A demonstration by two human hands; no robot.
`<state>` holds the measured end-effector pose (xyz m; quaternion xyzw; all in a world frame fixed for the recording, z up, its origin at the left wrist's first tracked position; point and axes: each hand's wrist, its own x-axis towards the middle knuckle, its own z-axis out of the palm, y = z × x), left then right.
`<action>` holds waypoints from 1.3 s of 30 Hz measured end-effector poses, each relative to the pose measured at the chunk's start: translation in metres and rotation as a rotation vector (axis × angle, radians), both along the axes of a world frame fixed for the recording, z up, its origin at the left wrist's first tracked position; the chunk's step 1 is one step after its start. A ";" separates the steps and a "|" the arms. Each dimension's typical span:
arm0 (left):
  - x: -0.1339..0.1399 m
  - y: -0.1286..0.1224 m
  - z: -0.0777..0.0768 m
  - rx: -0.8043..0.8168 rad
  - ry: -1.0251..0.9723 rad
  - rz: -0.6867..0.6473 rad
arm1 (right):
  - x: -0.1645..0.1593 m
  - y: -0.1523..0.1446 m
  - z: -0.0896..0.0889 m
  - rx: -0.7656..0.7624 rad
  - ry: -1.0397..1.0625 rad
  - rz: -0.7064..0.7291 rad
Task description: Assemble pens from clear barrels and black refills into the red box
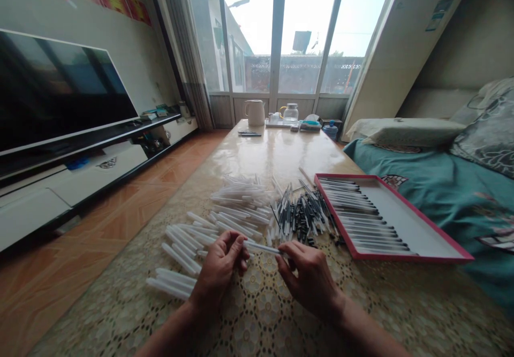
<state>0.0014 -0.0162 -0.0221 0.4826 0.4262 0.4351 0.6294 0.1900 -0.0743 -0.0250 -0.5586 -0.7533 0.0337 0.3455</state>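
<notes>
Between my two hands a pen [263, 247] lies level, its pale barrel showing in the gap. My left hand [225, 258] pinches its left end with thumb and fingers. The right end sits in the closed fingers of my right hand [307, 271], which hide that tip. Left of and beyond my left hand are many loose white pen barrels [180, 252]. Just past my right hand is a heap of dark pen refills and small black parts [303, 212]. On the right, a red-rimmed box [425, 218] holds a row of pens with dark ends [369, 218].
The long table [265, 153] has a patterned cover. At its far end stand a white kettle [255, 112], a glass jug [291, 113] and a tissue pack [310, 124]. A sofa [401, 175] borders the right side, a TV cabinet [96, 175] the left.
</notes>
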 end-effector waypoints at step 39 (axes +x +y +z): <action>0.008 -0.008 -0.004 0.167 0.058 -0.028 | 0.051 0.018 0.026 -0.128 0.317 -0.189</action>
